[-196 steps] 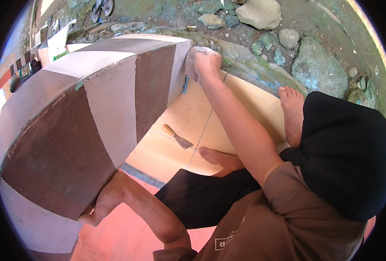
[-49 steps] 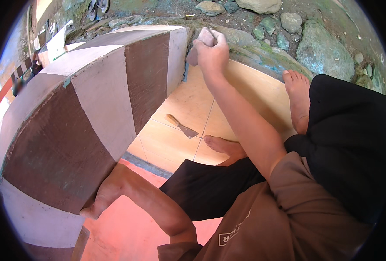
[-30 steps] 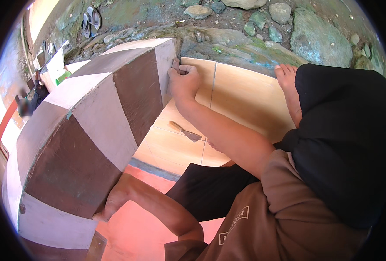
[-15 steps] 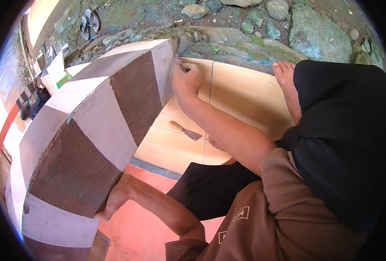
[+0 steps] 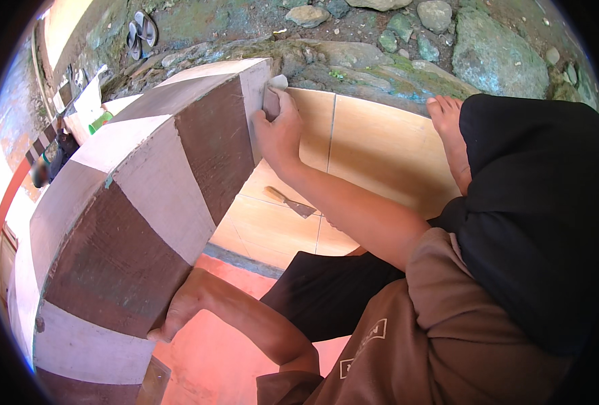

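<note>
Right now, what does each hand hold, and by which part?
The right hand presses a small pale pad to the striped block; the left hand grips the block's lower edge.

From my feed, a putty knife (image 5: 291, 202) with a wooden handle lies flat on the tan tiled floor (image 5: 373, 145), near a grout line. Beyond the far edge of the tiles I see mossy rocks (image 5: 495, 50) and packed earth. A pair of sandals (image 5: 142, 32) sits on the ground toward the upper left. A green container (image 5: 99, 122) shows at the left, beside a white board (image 5: 87, 108). The nearer floor is salmon-red (image 5: 211, 351); a bare foot (image 5: 448, 138) rests on the tiles
</note>
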`<state>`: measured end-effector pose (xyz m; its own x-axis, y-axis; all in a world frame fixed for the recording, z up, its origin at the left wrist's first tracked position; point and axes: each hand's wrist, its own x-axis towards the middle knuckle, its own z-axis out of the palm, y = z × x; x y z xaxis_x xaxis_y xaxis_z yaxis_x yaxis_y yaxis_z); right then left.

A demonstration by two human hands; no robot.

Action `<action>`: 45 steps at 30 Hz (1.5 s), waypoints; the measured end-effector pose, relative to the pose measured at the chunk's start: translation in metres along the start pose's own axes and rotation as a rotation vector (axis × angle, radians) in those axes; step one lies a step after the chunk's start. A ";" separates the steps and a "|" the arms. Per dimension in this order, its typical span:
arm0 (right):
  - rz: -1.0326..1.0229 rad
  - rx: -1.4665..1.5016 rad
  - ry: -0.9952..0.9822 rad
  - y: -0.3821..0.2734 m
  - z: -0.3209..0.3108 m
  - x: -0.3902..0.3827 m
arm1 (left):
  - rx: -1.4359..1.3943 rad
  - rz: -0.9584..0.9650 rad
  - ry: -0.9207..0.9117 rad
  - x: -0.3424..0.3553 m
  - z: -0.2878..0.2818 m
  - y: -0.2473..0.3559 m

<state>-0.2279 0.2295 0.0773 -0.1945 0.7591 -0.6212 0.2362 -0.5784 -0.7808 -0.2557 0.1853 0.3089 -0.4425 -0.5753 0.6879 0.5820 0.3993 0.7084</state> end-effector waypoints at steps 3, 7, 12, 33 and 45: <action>-0.037 0.047 0.003 0.016 0.011 0.013 | 0.000 0.029 -0.019 0.003 -0.002 -0.001; 0.170 0.091 -0.016 0.009 0.011 0.015 | 0.000 0.043 -0.016 0.004 -0.002 -0.001; 0.108 0.159 -0.054 0.007 0.008 -0.007 | -0.018 0.031 -0.014 0.002 0.000 0.000; 0.308 0.237 -0.053 -0.003 0.023 0.076 | 0.029 -0.094 -0.167 -0.011 0.005 0.009; 0.347 0.300 -0.129 -0.025 0.021 0.056 | 0.052 -0.135 -0.194 -0.010 0.008 0.012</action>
<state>-0.2651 0.2802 0.0608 -0.2741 0.4730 -0.8373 0.0268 -0.8666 -0.4983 -0.2495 0.2014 0.3121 -0.6395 -0.4800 0.6005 0.4754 0.3670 0.7996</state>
